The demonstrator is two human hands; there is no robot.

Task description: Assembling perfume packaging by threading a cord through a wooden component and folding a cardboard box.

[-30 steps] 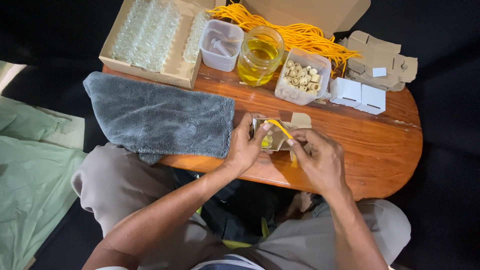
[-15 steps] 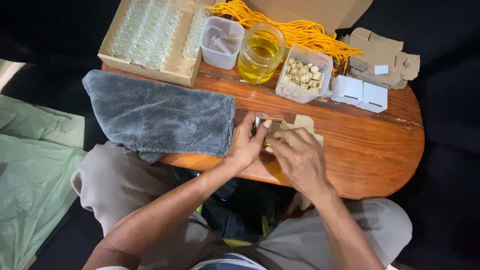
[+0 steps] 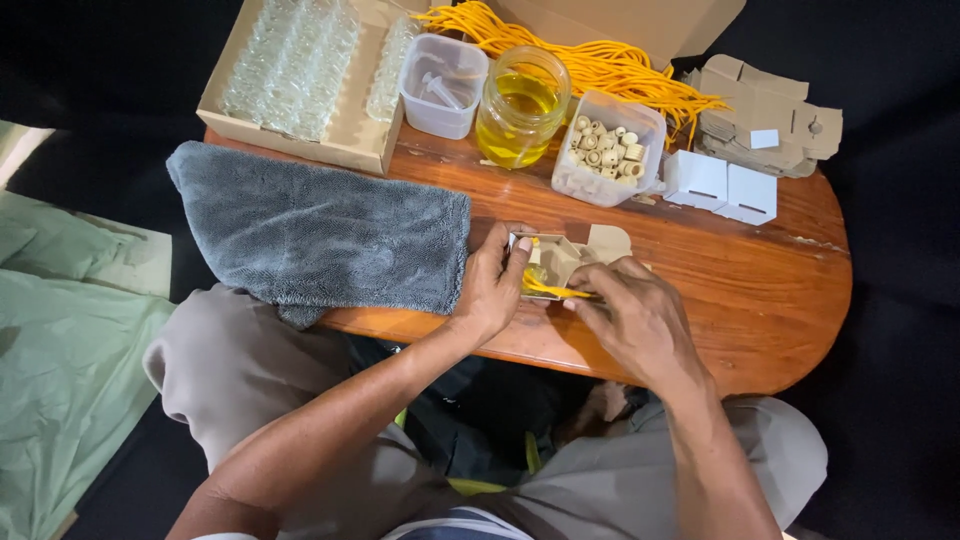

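Flanking one small carton [image 3: 565, 262], two hands [image 3: 492, 290] [image 3: 640, 320].

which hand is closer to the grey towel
Left. The left hand sits right at the grey towel's right edge, holding the small cardboard box. The right hand is on the box's far side, away from the towel.

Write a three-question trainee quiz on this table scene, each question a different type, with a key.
1. True or false: the grey towel lies on the person's right of the small open carton.
2. What does the jar hold? A) clear water B) yellow liquid C) sand
3. Fill in: the left hand and right hand both touch the small open ____.

Key: 1 false, it lies on the left; 2 B; 3 carton.
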